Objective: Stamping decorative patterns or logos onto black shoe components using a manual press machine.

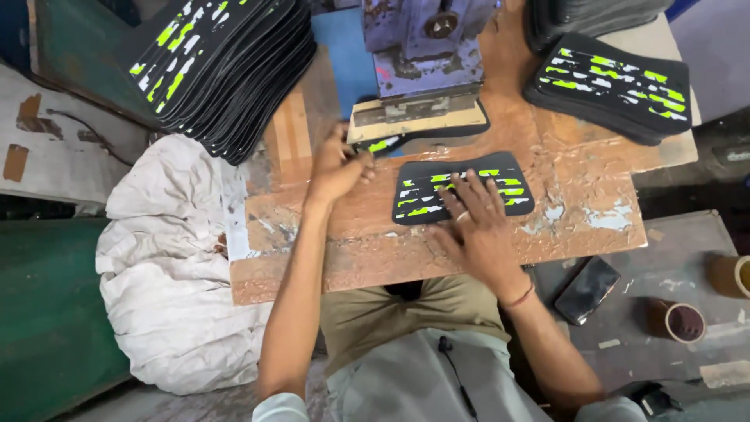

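My left hand [337,166] pinches the edge of a black piece with green and white marks [384,144] that lies under the press plate of a blue machine [422,47]. My right hand [475,223] rests flat, fingers spread, on another black patterned piece [500,166] lying on the worn wooden board [578,211] in front of the machine.
A tall leaning stack of the same pieces [223,66] stands at the back left, a shorter stack [613,86] at the back right. A white cloth sack [168,258] lies left of the board. A dark phone [587,289] and tape rolls [678,320] lie at the right.
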